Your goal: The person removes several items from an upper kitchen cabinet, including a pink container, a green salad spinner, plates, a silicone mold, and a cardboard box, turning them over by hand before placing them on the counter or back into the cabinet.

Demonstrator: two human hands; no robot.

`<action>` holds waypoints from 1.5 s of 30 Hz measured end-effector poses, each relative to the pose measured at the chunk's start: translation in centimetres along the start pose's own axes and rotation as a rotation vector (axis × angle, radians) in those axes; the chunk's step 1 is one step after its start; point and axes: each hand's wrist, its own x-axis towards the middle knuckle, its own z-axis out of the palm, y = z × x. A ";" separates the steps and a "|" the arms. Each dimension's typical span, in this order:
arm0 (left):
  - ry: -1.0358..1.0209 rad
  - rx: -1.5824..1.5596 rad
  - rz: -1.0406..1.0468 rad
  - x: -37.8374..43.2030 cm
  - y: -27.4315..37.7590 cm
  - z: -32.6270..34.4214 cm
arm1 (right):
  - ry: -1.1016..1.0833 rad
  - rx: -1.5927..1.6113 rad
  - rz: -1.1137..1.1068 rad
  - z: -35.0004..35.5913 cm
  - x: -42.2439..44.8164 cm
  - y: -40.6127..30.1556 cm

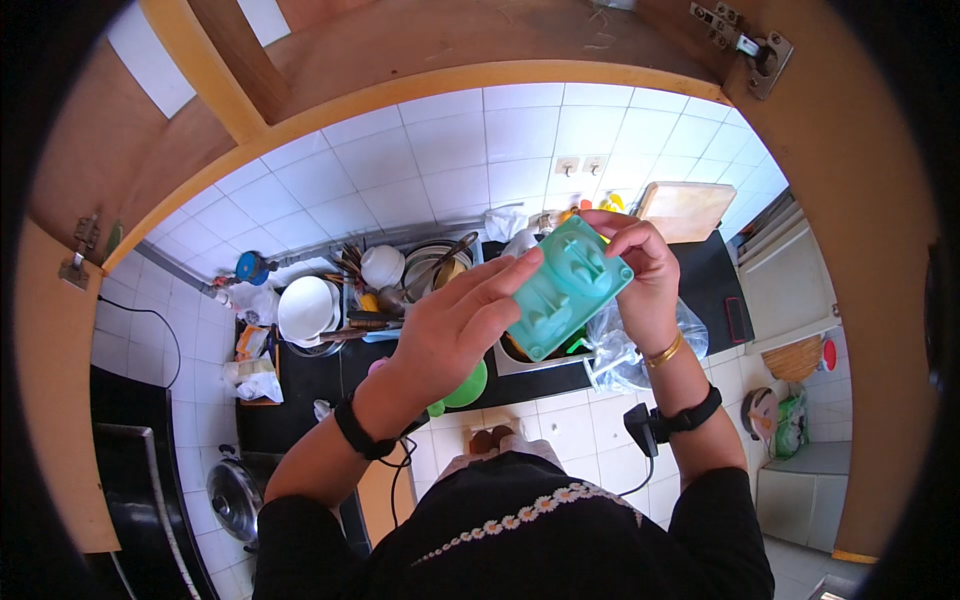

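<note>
A teal plastic piece (571,285) with two rounded, ribbed hollows and knobs at its corners is held up in front of me, tilted, above the sink area. My left hand (454,326) lies along its left edge, fingers stretched over it. At the far right corner, my right hand (643,259) grips it between thumb and fingers. Below it, a clear plastic bag (626,345) hangs over the right side of the sink (536,367), whose contents are mostly hidden. A green bowl (469,386) is partly covered by my left forearm.
An open wooden cabinet (480,75) arches overhead, with a door (817,225) swung out at right. White bowls (306,309) and a dish rack with bowls and utensils (382,266) fill the counter's left. A cutting board (686,211) leans on the tiled wall. A lidded pot (234,499) stands lower left.
</note>
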 end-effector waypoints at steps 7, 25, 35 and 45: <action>-0.193 -0.184 -0.409 -3.0 0.0 1.7 | -0.081 -0.019 0.178 -1.5 -1.5 3.5; -0.227 -0.170 -1.079 -13.9 0.9 -0.3 | 0.090 -0.512 0.993 -10.1 -15.6 29.2; -0.262 0.001 -1.059 -15.8 2.2 -2.6 | 0.169 -0.499 1.111 -8.9 -16.9 36.8; -0.300 0.009 -1.139 -17.9 3.1 -4.0 | 0.079 -0.787 1.160 -8.0 -17.0 40.6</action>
